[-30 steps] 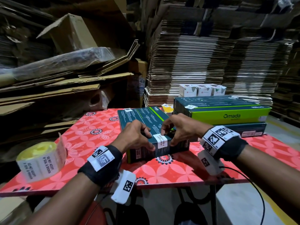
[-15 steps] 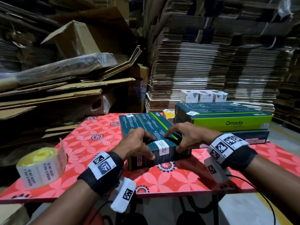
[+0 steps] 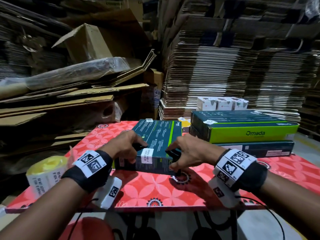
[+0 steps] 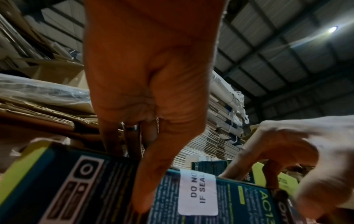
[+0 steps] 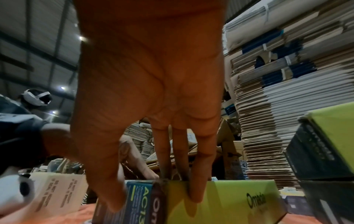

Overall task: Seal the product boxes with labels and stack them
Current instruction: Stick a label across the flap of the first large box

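Product box: a dark teal product box (image 3: 155, 141) with a lime stripe lies flat on the bench (image 3: 155, 189), its near short end toward the person.
Label: a white seal label (image 3: 146, 155) wraps over the near top edge of that box, between the two hands; "DO NO… IF SEAL" can be read on it in the left wrist view.
Left hand: the left hand (image 3: 125, 144) grips the box's near left corner, fingers (image 4: 132, 145) curled over the top and thumb pressed on the end face just left of the label.
Right hand: the right hand (image 3: 188, 151) grips the near right corner, fingers (image 5: 201, 174) bent down onto the top and lime side, thumb on the end face.
Stack: two more boxes (image 3: 242, 134) of the same kind lie stacked at the right of the bench, the top one showing a lime side marked "Omada".
Label roll: a yellow-cored label roll (image 3: 46, 172) sits at the bench's left edge, near the left wrist.
Small cartons: white small cartons (image 3: 222, 103) stand in a row behind the stack.
Surroundings: flattened cardboard (image 3: 233, 70) is piled high behind the bench.
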